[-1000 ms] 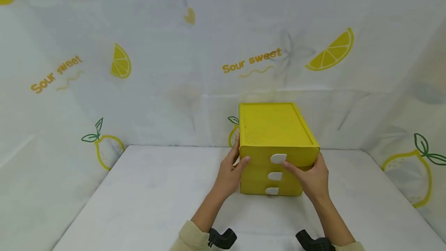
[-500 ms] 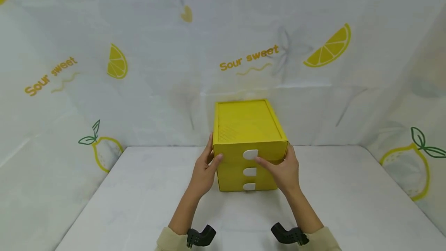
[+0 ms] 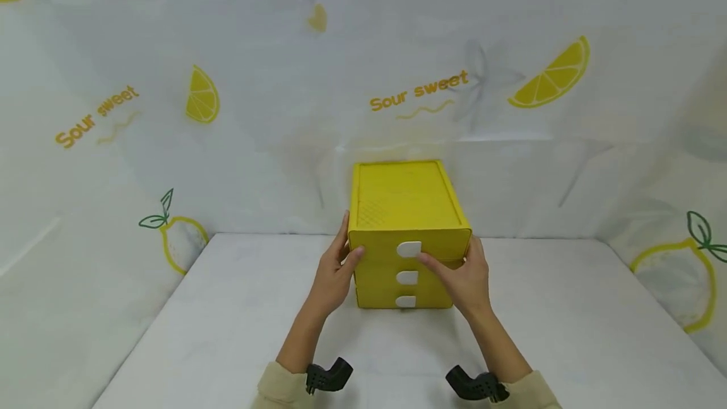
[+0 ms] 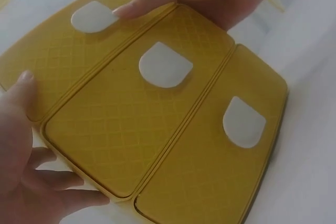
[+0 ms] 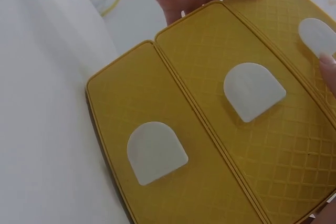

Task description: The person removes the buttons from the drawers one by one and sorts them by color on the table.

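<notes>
A yellow drawer box (image 3: 409, 197) with three stacked drawers stands upright at the back of the white table, its front facing me. Each drawer carries a rounded white pull tab; the middle tab (image 4: 166, 65) shows in both wrist views, and all three tabs appear in the head view. My left hand (image 3: 332, 276) grips the left side, thumb on the top drawer's front and fingers along the side. On the opposite side my right hand (image 3: 468, 276) holds the box, its thumb touching the lower edge of the top tab (image 3: 409, 249). Its other fingers are mostly hidden.
Behind the box hangs a white cloth (image 3: 272, 81) printed with lemons and "Sour sweet" lettering. The white table (image 3: 238, 320) spreads out to either side and in front. A black wrist device (image 3: 329, 375) sits at each sleeve cuff.
Both hands have moved the drawer box to the left across the table, mostly in the first half second. Its front now faces me more squarely. The grip looks the same.
</notes>
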Available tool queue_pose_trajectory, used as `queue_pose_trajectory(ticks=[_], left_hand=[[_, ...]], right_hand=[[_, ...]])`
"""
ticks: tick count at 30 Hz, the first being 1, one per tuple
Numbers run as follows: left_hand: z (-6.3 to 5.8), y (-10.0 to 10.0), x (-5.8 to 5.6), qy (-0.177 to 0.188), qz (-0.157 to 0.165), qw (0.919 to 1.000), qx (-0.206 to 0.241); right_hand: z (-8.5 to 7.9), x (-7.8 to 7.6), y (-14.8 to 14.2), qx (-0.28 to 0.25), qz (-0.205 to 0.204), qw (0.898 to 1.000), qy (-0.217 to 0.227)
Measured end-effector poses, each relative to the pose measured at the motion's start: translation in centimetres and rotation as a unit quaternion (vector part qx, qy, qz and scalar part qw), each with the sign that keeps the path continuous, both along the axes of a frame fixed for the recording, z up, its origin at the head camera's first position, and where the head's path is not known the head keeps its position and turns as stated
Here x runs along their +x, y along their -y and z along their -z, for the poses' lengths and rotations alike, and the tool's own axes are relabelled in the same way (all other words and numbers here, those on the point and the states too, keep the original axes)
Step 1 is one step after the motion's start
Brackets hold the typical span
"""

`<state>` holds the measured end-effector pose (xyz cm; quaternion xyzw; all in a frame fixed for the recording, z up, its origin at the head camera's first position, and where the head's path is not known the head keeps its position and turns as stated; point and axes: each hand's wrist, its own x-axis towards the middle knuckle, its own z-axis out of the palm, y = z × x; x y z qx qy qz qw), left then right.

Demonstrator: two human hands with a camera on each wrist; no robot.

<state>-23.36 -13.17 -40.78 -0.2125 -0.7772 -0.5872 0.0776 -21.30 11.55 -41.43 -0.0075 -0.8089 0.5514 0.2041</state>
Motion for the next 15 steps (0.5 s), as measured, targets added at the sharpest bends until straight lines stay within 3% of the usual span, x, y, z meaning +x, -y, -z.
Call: queue_pose_trajectory(ticks=[7,12,15], left_hand=[[-0.4,1.1,-0.4,0.0,-0.012,0.9999,0.009],[-0.2,1.0,-0.6,0.012,0.009,0.9999,0.007],[0.0,1.0,-0.6,0.014,0.006,0.9999,0.006]], right_hand=[[-0.1,-0.6,1.0,-0.008,-0.025,1.0,0.002],[-0.2,-0.1,0.3,-0.002,-0.04,0.999,0.012],[-0.2,0.2,-0.1,-0.011,-0.06,0.998,0.014]])
